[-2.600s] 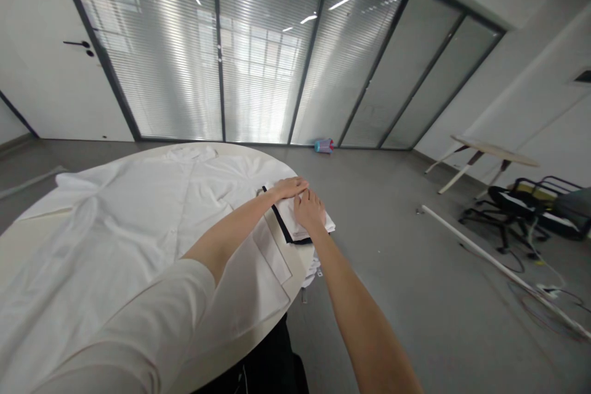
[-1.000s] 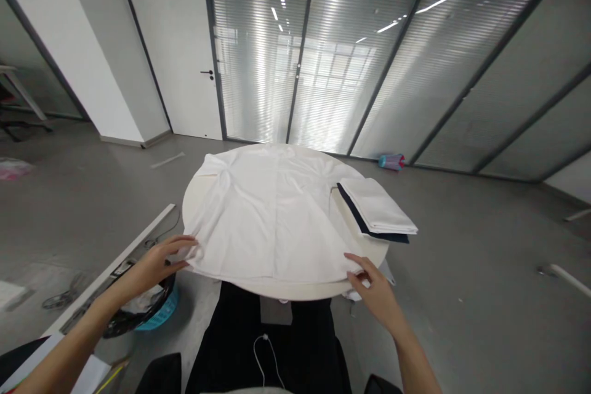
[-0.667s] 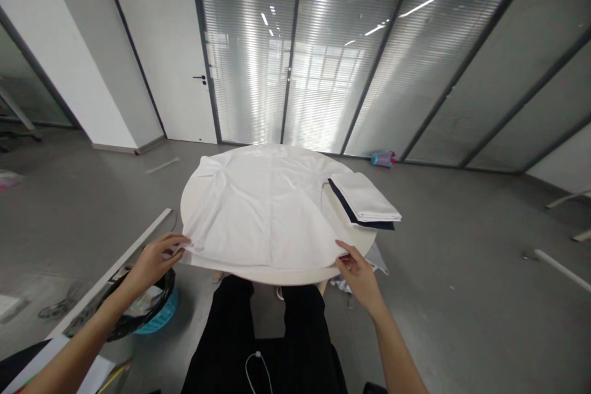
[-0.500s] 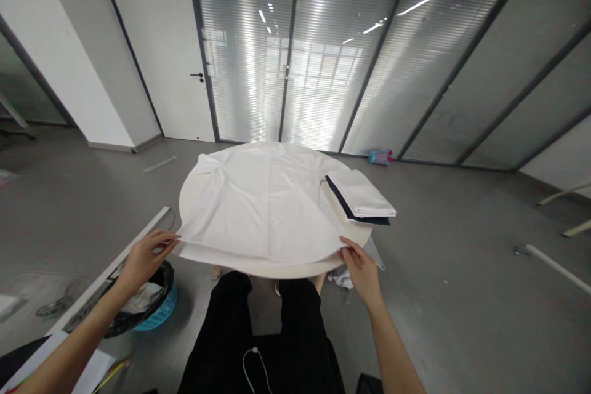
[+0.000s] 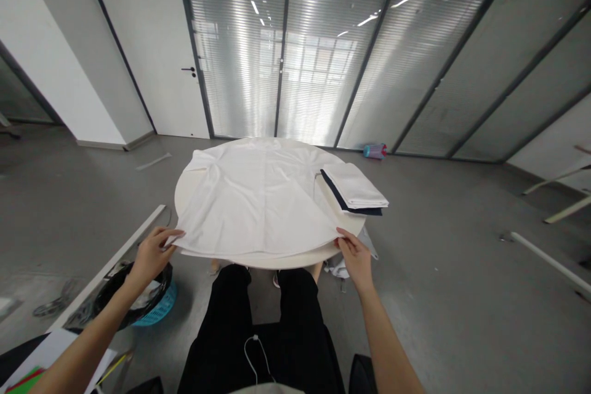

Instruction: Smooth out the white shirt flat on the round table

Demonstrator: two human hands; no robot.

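Observation:
A white shirt lies spread over a round pale table, its hem toward me and a sleeve reaching to the far left. My left hand pinches the hem's left corner at the table's left edge. On the other side, my right hand pinches the right corner near the table's front right. Slight creases run across the cloth between the two hands. To the right of the shirt sits a stack of folded white cloth with a dark navy folded piece beneath it.
A blue basket with a black liner stands on the floor at left, beside a long white strip. Pale fabric hangs or lies below the table's right side. A glass partition closes the far side.
The hem's front edge now lies more evenly over the layer beneath. Both hands still grip its corners. The whole view has shifted slightly.

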